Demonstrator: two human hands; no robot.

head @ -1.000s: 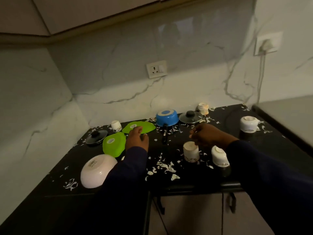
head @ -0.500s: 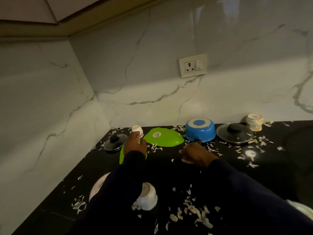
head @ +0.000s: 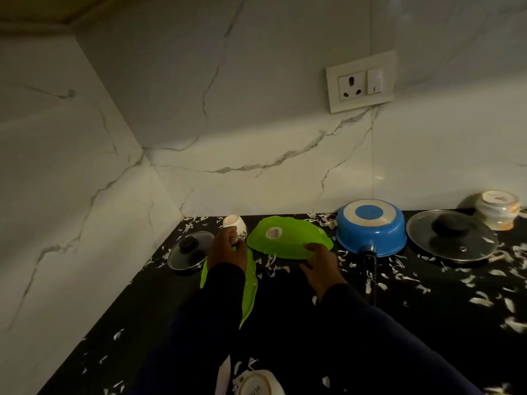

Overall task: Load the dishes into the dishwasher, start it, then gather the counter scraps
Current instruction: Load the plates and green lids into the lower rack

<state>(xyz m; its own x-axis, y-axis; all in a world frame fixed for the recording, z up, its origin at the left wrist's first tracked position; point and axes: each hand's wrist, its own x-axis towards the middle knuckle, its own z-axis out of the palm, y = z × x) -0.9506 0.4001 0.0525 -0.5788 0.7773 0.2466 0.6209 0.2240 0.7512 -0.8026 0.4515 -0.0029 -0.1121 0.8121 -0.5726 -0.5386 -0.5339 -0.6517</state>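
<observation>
Nearest me, at the counter's (head: 427,337) front edge, a cup (head: 258,384) lay among scraps (head: 482,302). I judged I was collecting dishes for the dishwasher. My left hand (head: 226,250) gripped a green plate (head: 251,292) tilted on edge, long axis running front to back. My right hand (head: 319,266) lay with fingers straight on a second plate (head: 288,238), upside down toward the back edge, long axis left to right. Next I'd need to curl fingers under its rim.
</observation>
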